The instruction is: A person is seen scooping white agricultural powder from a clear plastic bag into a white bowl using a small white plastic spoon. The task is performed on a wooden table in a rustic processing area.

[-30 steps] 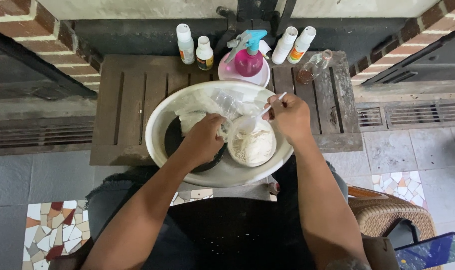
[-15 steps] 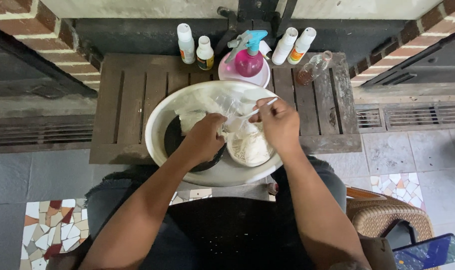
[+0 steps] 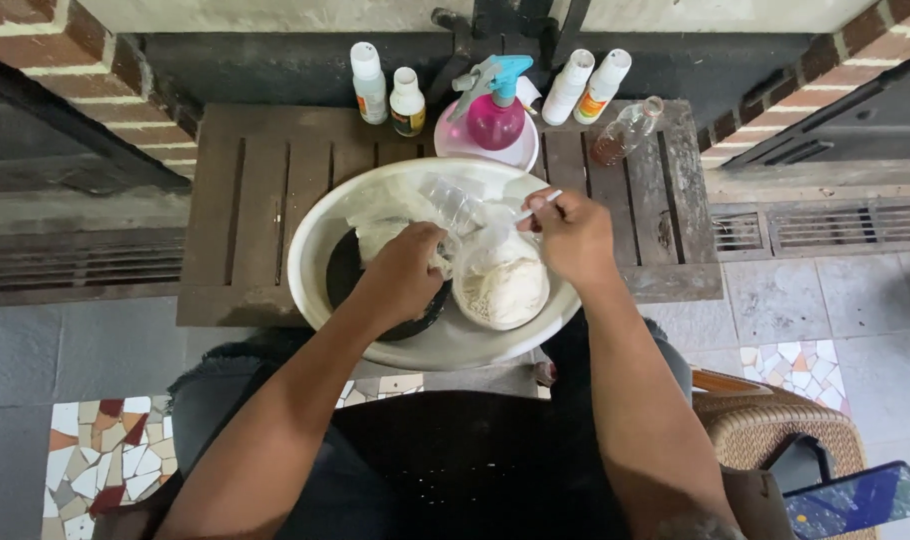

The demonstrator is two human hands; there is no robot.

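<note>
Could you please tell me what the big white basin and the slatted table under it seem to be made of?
The white basin looks like plastic: smooth, faintly glossy, with a thin rolled rim, though enamel cannot be ruled out. The slatted table appears to be dark weathered wood, matt, with visible grain, gaps between planks and worn pale patches near its right edge.

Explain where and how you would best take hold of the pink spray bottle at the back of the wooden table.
Probably grip the pink spray bottle around the narrow neck just under its blue trigger head, coming from above and the front. The round body looks wide, it sits inside a pink bowl, and white bottles crowd its right side.
</note>
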